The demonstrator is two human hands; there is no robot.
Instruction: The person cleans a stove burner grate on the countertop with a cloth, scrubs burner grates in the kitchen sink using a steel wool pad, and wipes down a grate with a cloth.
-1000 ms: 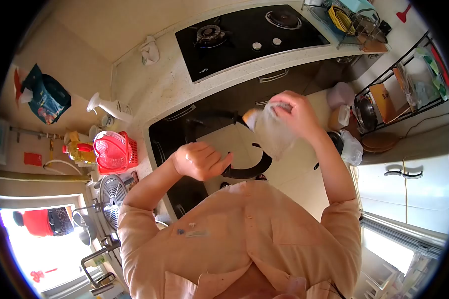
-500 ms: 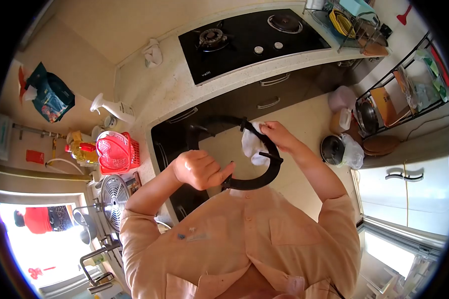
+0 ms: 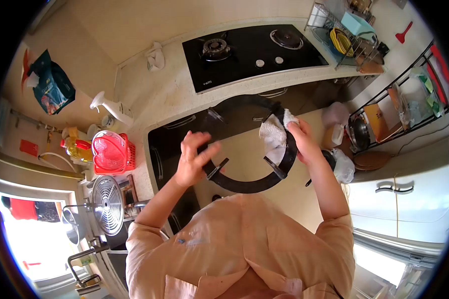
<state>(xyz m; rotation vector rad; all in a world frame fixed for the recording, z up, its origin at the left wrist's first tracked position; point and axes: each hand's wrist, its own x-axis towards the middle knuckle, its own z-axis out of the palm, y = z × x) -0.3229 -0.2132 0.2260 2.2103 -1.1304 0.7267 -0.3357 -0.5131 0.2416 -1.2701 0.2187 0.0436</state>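
A black ring-shaped pan support [image 3: 248, 186] with short prongs is held level in front of my chest. My right hand [image 3: 306, 141] grips its right side, pressing a white cloth [image 3: 273, 132] against the ring; part of the cloth hangs inside it. My left hand [image 3: 192, 158] is at the ring's left side with fingers spread and slightly blurred. Whether its fingertips touch the ring is hard to make out.
Beyond the ring is a counter with a black gas stove [image 3: 254, 55]. A spray bottle [image 3: 112, 107] and red basket [image 3: 115, 152] stand at left. A dish rack [image 3: 344, 45] is at back right; a lidded pan and plastic bag [image 3: 343, 170] are lower right.
The pan support has shifted right and turned, its prongs now showing upward. My right hand moved right with the cloth. My left hand's fingers went from curled to spread.
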